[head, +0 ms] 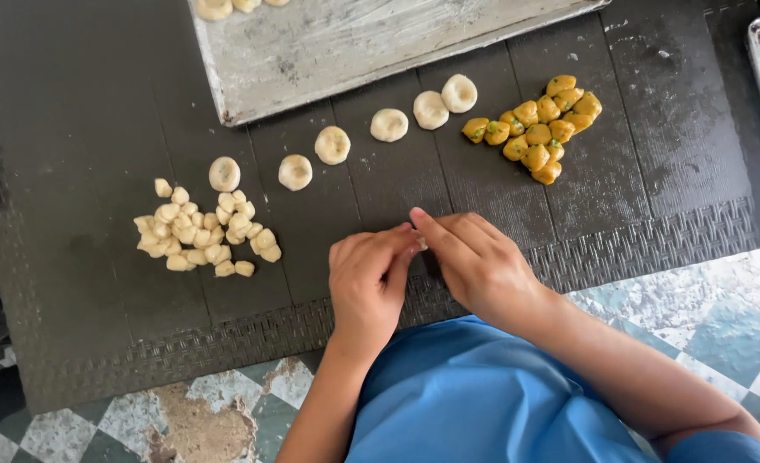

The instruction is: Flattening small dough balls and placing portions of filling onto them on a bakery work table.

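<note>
A small pale dough piece [419, 245] is pinched between the fingertips of the left hand [367, 287] and the right hand [479, 266], just above the dark mat [80, 111]; little of it is seen, so its long axis cannot be told. Both grips are closed narrowly on it. The heap of raw dough lumps [204, 233] lies to the left, nearer the left hand. The yellow filling balls [539, 129] lie up and to the right, nearer the right hand. The row of flattened dough rounds [333, 144] runs between, below the metal tray [354, 43].

clothing: plain blue garment | arms: bare | hands: ungloved, no jewellery seen
</note>
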